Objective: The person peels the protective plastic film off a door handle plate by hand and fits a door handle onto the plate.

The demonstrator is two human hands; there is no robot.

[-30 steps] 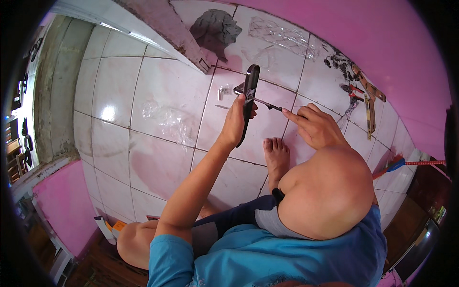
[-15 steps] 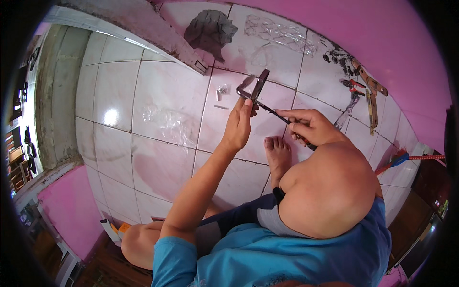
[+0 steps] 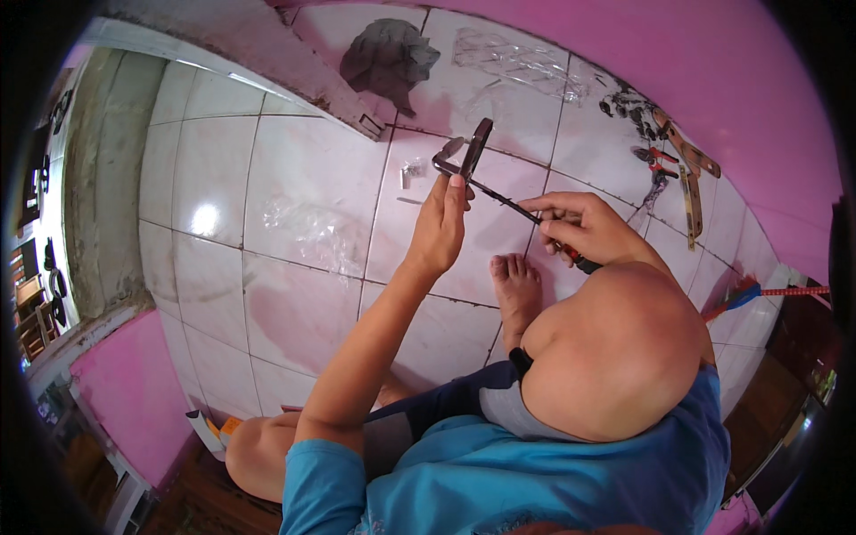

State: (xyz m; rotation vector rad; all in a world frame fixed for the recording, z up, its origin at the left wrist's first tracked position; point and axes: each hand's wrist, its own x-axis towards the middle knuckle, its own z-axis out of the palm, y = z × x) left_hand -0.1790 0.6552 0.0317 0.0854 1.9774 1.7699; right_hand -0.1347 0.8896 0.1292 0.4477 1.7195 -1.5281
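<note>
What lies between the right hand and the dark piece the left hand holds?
In the head view, a tool's thin dark shaft spans the stretch from the right hand toward the dark piece.

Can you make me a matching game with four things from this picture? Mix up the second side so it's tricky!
Column one
1. dark angled piece
2. long thin tool
3. crumpled sheet
4. wall

Column two
A. grey, lying on the floor
B. held in the left hand
C. pink
D. held in the right hand

Right pairs
1-B, 2-D, 3-A, 4-C
</note>
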